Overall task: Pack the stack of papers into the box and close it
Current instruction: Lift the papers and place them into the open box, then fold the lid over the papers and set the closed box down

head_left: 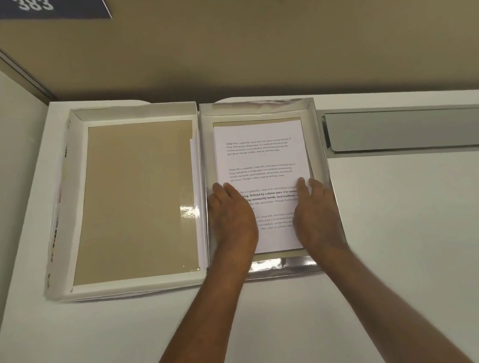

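On the white desk (383,255), seen from the head camera, a shallow white cardboard box (257,104) lies open, its brown-lined lid (136,202) flat just beside it on the left. Inside the box rests the stack of white printed papers (260,156). The left hand (231,219) and right hand (317,212) lie flat on its lower side edges, fingers extended, gripping nothing.

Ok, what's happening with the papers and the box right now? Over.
Left hand and right hand flat on the stack of papers. Stack lies inside the box. Lid open alongside; nothing blocking.
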Motion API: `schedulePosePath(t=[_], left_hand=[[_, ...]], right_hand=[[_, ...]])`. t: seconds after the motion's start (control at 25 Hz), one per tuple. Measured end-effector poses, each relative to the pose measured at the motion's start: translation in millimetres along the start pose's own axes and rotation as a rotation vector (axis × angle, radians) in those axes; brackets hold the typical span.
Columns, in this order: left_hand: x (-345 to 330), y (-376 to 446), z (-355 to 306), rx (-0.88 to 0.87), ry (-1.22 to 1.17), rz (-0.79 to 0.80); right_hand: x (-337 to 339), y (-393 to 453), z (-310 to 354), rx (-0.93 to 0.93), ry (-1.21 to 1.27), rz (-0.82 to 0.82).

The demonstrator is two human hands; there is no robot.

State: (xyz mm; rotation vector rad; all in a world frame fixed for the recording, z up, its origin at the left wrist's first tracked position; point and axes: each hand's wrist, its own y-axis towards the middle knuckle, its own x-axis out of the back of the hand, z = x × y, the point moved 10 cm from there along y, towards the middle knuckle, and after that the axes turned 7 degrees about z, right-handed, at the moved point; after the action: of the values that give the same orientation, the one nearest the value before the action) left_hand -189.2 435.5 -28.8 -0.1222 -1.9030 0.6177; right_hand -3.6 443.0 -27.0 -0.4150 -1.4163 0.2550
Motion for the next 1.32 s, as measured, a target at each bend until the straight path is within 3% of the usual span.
schedulePosePath(t=[0.24,0.32,0.6,0.76,0.88,1.04,1.2,1.32], left_hand=[[19,-35,-3,-0.303,-0.058,-0.202],[32,-50,24,-0.303,-0.121,-0.312],[69,-81,189,0.061,-0.286,-0.535],[87,-99,269,0.266,-0.229,-0.656],[93,-102,317,0.477,-0.227,-0.612],[77,-94,360,0.667,-0.384,-0.381],[78,-92,366,0.581,-0.522,-0.404],[78,-101,362,0.470,-0.967,-0.459]], right_hand=[[4,-25,18,-0.040,-0.094,0.135],[6,-42,33,-0.025,-0.171,0.123],[-5,-72,71,-0.069,-0.188,0.220],[0,-89,135,0.292,0.007,0.110],[-23,-111,177,0.478,0.133,0.178],[-63,-124,186,0.514,0.005,0.195],[-74,-120,184,0.533,-0.040,0.167],[-74,-117,179,0.529,-0.034,0.157]])
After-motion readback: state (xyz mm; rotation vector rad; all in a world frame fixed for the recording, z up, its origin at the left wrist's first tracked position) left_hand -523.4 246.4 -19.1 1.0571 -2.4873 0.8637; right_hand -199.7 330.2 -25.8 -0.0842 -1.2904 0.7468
